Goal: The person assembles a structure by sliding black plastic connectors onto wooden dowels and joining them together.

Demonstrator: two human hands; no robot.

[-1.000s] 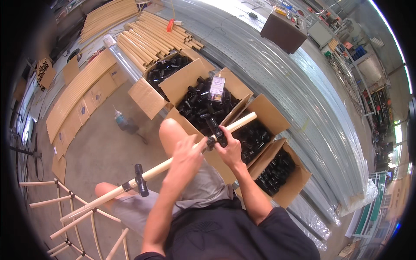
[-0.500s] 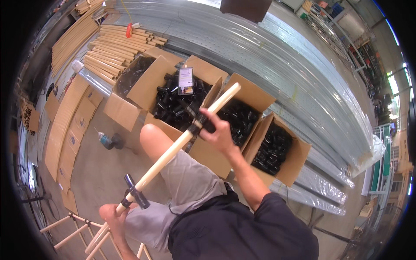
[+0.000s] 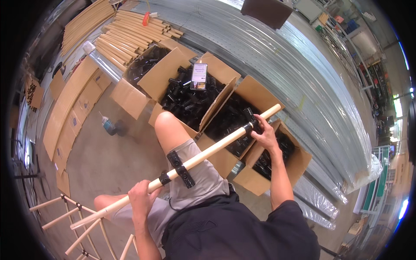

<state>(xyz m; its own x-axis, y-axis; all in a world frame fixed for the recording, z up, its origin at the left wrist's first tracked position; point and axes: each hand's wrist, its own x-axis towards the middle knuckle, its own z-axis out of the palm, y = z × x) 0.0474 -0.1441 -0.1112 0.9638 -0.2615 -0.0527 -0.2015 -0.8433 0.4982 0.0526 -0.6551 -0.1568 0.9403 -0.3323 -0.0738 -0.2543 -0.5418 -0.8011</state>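
Observation:
A long pale yellow pole (image 3: 216, 146) lies slantwise across my lap, its far right end over the boxes. My left hand (image 3: 141, 198) is closed round its lower left part. Just beyond that hand a black ring (image 3: 164, 178) and a black crosswise pipe connector (image 3: 181, 169) sit on the pole. Toward the far end, my right hand (image 3: 267, 135) has its fingers closed on another black pipe connector (image 3: 249, 115), partly hidden by the fingers. Beside it a second black ring (image 3: 248, 127) encircles the pole.
Open cardboard boxes (image 3: 162, 71) of black connectors stand ahead, a phone (image 3: 199, 76) on one heap. A cordless drill (image 3: 109, 125) is on the floor at left. A pole frame (image 3: 71, 212) stands lower left. Beyond lie tan tubes (image 3: 134, 39) and plastic-wrapped metal lengths (image 3: 303, 82).
The pole and both hands have moved to the right, and the pole now lies at a flatter slant. My right hand has gone from over the middle boxes to the rightmost one.

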